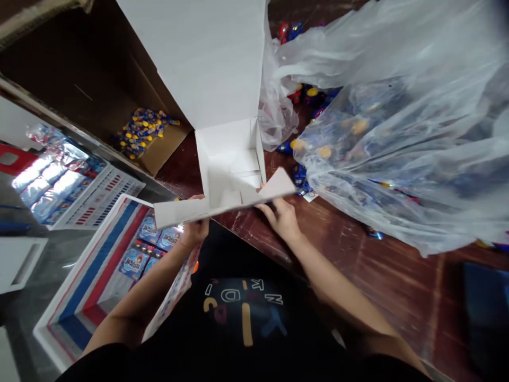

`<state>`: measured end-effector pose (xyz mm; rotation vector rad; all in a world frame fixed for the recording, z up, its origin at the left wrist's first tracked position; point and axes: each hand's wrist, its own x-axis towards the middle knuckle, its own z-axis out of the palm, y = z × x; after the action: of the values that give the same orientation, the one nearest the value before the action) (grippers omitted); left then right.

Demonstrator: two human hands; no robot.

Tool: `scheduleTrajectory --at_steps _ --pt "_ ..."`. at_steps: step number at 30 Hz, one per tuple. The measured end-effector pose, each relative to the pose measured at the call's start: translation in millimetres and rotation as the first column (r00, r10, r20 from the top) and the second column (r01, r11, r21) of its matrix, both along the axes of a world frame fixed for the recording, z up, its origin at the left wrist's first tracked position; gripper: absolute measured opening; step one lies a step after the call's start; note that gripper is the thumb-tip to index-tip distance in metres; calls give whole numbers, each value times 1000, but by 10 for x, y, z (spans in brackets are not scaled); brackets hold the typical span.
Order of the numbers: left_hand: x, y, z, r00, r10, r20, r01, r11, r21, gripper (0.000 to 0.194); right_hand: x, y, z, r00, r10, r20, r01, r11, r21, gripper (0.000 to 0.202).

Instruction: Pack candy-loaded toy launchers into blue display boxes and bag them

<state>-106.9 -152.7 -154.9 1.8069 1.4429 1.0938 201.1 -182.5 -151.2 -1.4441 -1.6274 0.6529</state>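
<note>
A white cardboard box (228,140) stands unfolded on the dark red table, its tall back panel (210,63) rising away from me. Inside, bare white walls and inner flaps show. Along the near side runs a front panel (181,212) with side flaps sticking out left and right. My left hand (196,229) grips this panel near its left end, some fingers hidden behind the card. At the right, my right hand (282,217) has its fingers closed round the panel's edge, beside the raised right flap (280,183).
A brown carton (159,151) at the left holds small blue and yellow items (145,130). Below it, a striped woven bag (89,265) contains blue packs (135,262). Clear plastic sheeting (397,159) covers shiny colourful items on the table (358,281) at the right.
</note>
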Motion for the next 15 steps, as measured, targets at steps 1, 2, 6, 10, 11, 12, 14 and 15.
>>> scheduleTrajectory --at_steps 1,2,6,10,11,12,14,15 --pt "61 -7 -23 1000 7 -4 -7 1000 7 63 65 -31 5 999 -26 25 26 1000 -13 54" --pt "130 -11 -36 1000 14 -11 -14 1000 9 63 138 -52 10 998 -49 51 51 998 -28 59" --pt "389 55 50 997 -17 -70 14 999 -30 55 400 -38 12 982 -126 142 137 988 -70 90" --pt "432 226 432 946 -123 -301 97 990 -99 32 451 -8 16 957 -183 227 204 976 -75 104" --pt "413 283 586 924 -135 -359 105 989 -103 33 438 -13 27 949 -190 253 214 974 -72 102" --pt "396 353 759 906 -132 -401 103 990 -94 39 424 -22 39 942 -193 275 219 973 -69 99" --pt "402 551 1117 903 -73 -423 65 997 -34 48 402 -42 62 938 -180 297 208 976 -68 89" --pt "440 686 1275 918 -29 -395 44 999 30 46 399 -51 70 939 -169 299 199 978 -71 85"
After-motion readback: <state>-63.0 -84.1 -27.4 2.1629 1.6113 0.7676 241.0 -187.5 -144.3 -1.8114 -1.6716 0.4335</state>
